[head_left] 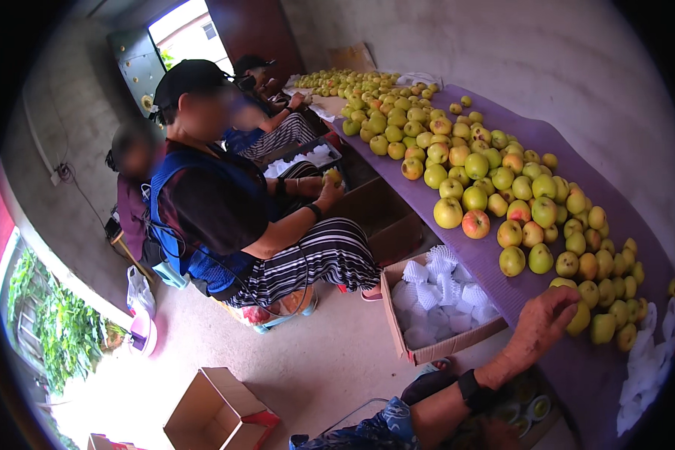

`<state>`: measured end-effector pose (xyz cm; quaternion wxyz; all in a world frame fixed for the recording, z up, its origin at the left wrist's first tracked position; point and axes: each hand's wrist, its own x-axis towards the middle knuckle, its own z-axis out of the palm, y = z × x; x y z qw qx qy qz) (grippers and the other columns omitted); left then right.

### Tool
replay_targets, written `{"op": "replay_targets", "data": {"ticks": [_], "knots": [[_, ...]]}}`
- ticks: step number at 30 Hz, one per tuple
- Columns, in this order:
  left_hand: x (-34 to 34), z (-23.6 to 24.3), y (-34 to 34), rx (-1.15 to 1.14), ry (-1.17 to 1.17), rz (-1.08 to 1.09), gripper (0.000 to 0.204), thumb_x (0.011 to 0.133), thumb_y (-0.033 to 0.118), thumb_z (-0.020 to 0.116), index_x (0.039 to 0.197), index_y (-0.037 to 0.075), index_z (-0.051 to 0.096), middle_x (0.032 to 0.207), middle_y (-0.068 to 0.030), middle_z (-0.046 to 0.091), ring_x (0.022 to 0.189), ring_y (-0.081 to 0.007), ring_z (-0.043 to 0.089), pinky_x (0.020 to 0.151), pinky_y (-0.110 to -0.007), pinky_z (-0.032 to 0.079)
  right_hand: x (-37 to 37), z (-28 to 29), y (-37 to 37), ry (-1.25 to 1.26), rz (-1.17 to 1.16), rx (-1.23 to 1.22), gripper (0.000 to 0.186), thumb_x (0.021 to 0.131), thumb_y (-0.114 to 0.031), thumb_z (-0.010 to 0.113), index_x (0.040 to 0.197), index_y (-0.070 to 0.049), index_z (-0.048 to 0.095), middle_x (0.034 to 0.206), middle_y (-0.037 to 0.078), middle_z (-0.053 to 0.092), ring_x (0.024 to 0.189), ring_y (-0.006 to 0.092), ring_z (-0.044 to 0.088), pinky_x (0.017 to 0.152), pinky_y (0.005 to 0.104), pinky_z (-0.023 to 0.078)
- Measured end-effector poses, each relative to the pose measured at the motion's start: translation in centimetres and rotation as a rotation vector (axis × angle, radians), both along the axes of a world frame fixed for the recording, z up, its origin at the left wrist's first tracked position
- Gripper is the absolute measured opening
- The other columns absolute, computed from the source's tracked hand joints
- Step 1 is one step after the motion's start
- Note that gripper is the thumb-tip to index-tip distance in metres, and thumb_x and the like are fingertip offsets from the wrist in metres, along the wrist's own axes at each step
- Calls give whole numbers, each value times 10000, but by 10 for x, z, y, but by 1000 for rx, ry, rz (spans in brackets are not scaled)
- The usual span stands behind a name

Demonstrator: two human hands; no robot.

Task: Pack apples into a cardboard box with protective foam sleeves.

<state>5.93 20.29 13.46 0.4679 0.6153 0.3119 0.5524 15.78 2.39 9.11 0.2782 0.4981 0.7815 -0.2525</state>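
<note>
My left hand [544,319], with a black watch [474,390] on its wrist, reaches over the near end of the purple-covered table [514,289]. Its fingers are bent and slightly apart, right beside a yellow-green apple [579,320]; no firm grip on it shows. Many more green and reddish apples [495,180] lie in a long heap along the table. Below the table edge, in shadow, my right hand [500,433] is barely visible and its fingers cannot be made out. Close to it sit several apples in white foam nets [538,407].
A cardboard box of white foam nets [490,330] stands against the table. More foam nets [645,367] lie at the near right. An open carton [216,411] is on the floor. At left, a seated co-worker [217,187] holds an apple [333,177]; other people sit beyond.
</note>
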Motion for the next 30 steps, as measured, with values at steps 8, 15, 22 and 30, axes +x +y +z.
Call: {"op": "replay_targets", "data": {"ticks": [8,15,22,30], "knots": [[-2,0,2,18,-29,13,216,908,85,619,1110,12,602,955,-114,671,842,-191,648,741,-314,508,-3,-1,2,204,-88,96,439,952,-147,470,1378,-45,445,1330,141,511,1211,280,509,1019,389,393],[-3,-2,5,27,-72,30,209,907,83,621,1103,14,600,936,-105,663,811,-183,640,727,-308,506,-5,-10,24,316,-94,207,426,925,-131,512,1342,-52,477,1285,144,535,1172,277,536,984,387,418],[-8,3,6,18,-64,37,195,907,89,617,1088,21,601,897,-102,645,768,-185,615,700,-314,493,-5,-17,47,390,-90,237,415,898,-116,554,1306,-59,508,1239,146,560,1133,273,564,950,384,443],[-10,5,8,0,-41,52,185,917,112,606,1082,28,594,887,-94,624,769,-186,606,707,-317,486,5,-21,65,500,-95,233,403,867,-98,602,1265,-66,544,1187,149,587,1088,269,595,910,380,472]]}}
